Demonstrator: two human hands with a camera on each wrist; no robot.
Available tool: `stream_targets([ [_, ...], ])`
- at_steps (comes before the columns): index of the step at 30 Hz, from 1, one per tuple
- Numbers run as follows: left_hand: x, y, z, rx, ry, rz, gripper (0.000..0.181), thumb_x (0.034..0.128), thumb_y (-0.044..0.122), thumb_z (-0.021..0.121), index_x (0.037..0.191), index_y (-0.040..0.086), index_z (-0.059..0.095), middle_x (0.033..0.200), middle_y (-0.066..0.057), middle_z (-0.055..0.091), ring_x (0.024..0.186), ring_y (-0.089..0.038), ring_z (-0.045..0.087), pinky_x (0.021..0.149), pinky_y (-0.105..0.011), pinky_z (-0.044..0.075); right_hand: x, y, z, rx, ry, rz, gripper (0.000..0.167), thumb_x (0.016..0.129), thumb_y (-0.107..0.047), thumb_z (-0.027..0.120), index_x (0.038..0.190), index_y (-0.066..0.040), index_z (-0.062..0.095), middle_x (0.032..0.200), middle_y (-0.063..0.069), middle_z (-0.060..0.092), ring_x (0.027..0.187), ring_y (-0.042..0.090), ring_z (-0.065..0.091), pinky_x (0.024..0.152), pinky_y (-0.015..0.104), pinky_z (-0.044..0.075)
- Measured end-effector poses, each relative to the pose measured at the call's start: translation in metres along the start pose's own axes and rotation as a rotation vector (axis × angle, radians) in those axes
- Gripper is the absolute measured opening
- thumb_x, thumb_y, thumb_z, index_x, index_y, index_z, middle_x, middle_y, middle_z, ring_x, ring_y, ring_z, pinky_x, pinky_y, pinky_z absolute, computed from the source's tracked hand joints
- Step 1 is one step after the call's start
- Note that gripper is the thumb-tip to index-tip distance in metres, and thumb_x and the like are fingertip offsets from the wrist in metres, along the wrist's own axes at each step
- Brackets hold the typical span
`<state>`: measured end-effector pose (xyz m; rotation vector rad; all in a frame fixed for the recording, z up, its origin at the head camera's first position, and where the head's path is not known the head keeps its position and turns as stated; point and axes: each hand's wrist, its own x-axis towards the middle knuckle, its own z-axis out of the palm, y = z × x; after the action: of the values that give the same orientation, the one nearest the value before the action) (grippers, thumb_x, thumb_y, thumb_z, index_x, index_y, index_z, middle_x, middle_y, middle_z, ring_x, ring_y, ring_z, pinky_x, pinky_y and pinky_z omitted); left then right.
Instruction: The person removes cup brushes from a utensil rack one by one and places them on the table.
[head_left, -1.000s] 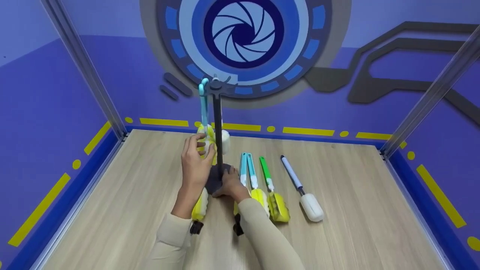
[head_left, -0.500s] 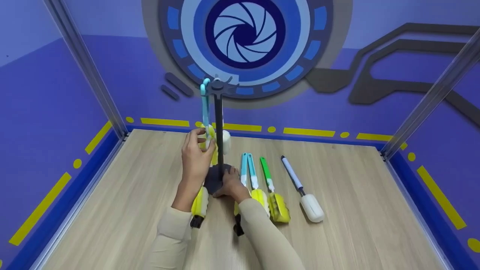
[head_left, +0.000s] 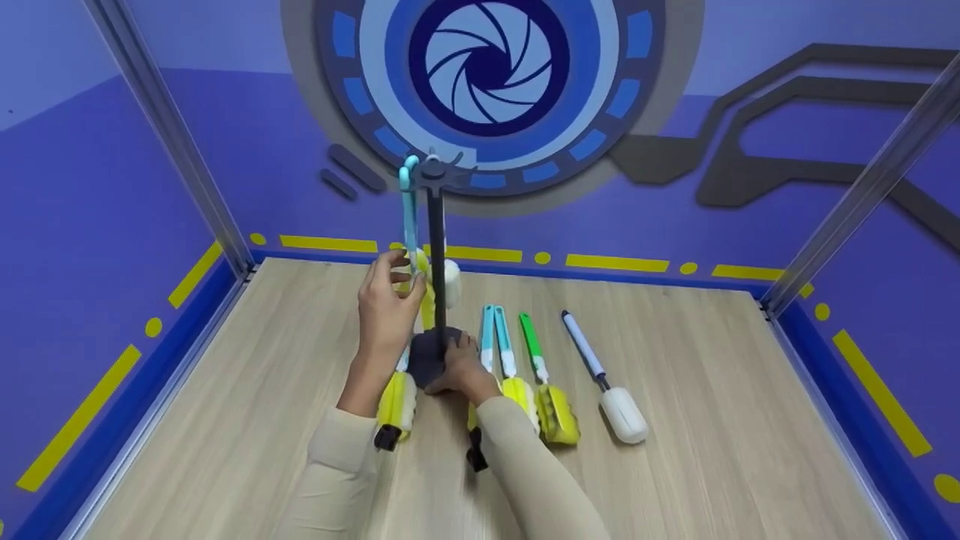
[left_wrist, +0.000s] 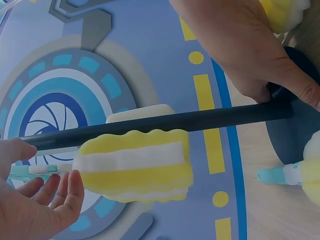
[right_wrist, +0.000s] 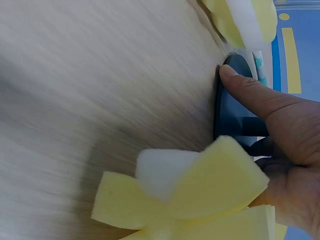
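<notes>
A dark stand (head_left: 436,247) with a hooked top rises from a round base. On its left hooks hangs a sponge bottle brush (left_wrist: 135,165) with a light-blue handle and yellow-and-white head. My left hand (head_left: 386,304) is at the brush's neck, fingers loosely curved below it and fingertips touching it in the left wrist view. The thumb lies above the handle, apart from it. Low down, my right hand (head_left: 463,371) grips the stand's base (right_wrist: 234,105), its thumb on the base and fingers behind the pole. A white-headed brush (head_left: 451,283) shows behind the pole.
Lying right of the stand are blue-handled brushes (head_left: 504,341), a green-handled brush (head_left: 557,416) and a white-headed brush (head_left: 624,416). Another yellow-and-white brush (head_left: 395,405) lies by my left forearm. A patterned wall (head_left: 637,225) borders the wooden table (head_left: 720,360) at the back.
My left hand has shifted slightly up and left, showing more of the brush lying beside that forearm. The hanging brush stays on its hook. My right hand stays on the base.
</notes>
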<state>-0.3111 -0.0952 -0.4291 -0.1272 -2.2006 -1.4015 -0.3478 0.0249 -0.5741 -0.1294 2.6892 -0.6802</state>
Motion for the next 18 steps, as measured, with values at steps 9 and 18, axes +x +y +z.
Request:
stream_targets([
  [9, 0.006, -0.003, 0.002, 0.002, -0.009, 0.059, 0.039, 0.0937, 0.004, 0.071, 0.130, 0.000, 0.058, 0.120, -0.015, 0.063, 0.105, -0.028, 0.066, 0.088, -0.038, 0.058, -0.001, 0.004, -0.001, -0.006, 0.022, -0.059, 0.111, 0.075, -0.039, 0.090, 0.155, 0.007, 0.029, 0.164, 0.028, 0.018, 0.152, 0.041, 0.017, 0.121, 0.045, 0.030],
  [18, 0.006, -0.012, 0.005, 0.029, -0.044, 0.055, 0.038, 0.0949, 0.002, 0.069, 0.132, 0.000, 0.058, 0.120, -0.015, 0.061, 0.112, -0.027, 0.064, 0.096, -0.034, 0.055, -0.003, 0.002, -0.002, -0.020, 0.019, -0.073, 0.111, 0.077, -0.039, 0.089, 0.155, 0.008, 0.028, 0.163, 0.029, 0.018, 0.153, 0.041, 0.015, 0.121, 0.044, 0.029],
])
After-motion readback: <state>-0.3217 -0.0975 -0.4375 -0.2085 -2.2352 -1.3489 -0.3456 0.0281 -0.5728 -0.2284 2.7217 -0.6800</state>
